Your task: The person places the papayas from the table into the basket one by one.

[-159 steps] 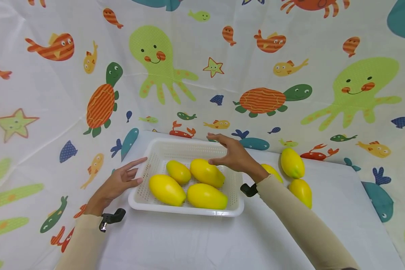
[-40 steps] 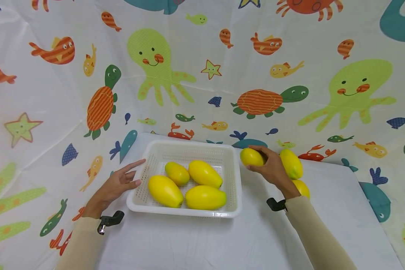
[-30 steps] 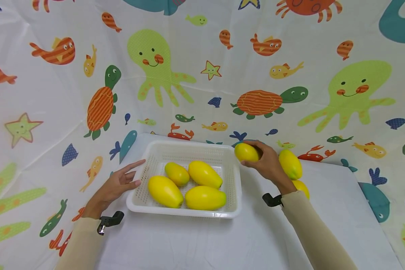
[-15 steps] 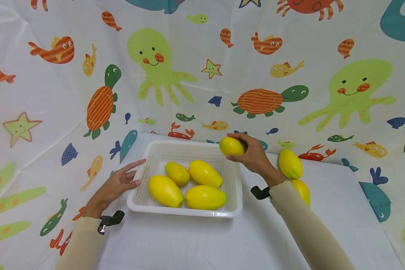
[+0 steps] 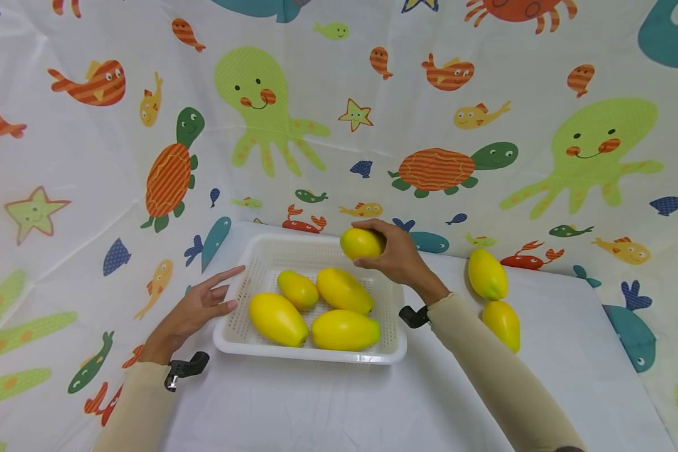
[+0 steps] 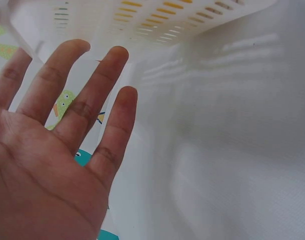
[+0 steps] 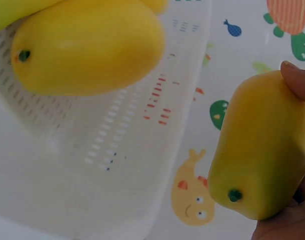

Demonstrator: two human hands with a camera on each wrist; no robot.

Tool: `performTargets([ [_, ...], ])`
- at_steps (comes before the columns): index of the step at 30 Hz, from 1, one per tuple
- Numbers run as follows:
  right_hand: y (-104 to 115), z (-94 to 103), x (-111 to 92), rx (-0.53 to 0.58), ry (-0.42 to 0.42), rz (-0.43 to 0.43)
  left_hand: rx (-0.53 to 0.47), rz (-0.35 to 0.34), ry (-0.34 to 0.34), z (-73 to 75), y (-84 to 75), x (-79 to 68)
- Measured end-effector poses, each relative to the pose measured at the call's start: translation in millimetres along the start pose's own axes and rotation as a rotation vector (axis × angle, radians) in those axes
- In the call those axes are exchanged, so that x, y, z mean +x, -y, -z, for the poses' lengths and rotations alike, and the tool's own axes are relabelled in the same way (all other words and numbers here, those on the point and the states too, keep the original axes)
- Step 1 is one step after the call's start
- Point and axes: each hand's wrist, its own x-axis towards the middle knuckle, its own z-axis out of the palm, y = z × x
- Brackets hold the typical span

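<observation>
My right hand (image 5: pixel 400 254) holds a yellow papaya (image 5: pixel 358 243) between thumb and fingers, over the back right part of a white plastic basket (image 5: pixel 311 355). In the right wrist view this papaya (image 7: pixel 262 145) has a green-tinged end with a dark green stem nub. Several papayas (image 5: pixel 344 330) lie in the basket, one visibly smaller than the others. At the basket's left wall is my left hand (image 5: pixel 194 307), its fingers spread and fairly straight. The left wrist view has the palm (image 6: pixel 47 175) facing the camera, with fingertips close to the slotted basket side (image 6: pixel 157 20).
To the right of the basket, one papaya (image 5: pixel 488 275) lies near the table's back edge and another papaya (image 5: pixel 501 324) just in front of it. A white cloth (image 5: pixel 294 408) covers the table. Behind hangs a sheet (image 5: pixel 339 75) printed with sea animals.
My right hand, first above the basket with nothing in it, took a papaya from the right-hand group, lifted it and carried it left over the basket's rim. The left hand has stayed put.
</observation>
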Motion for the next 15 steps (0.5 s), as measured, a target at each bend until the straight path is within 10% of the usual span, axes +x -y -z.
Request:
performTargets([
  [15,16.6,-31.4,17.6,0.048,0.078,0.028,-0.006,0.005,-0.008,0.1,3.7,2.0],
])
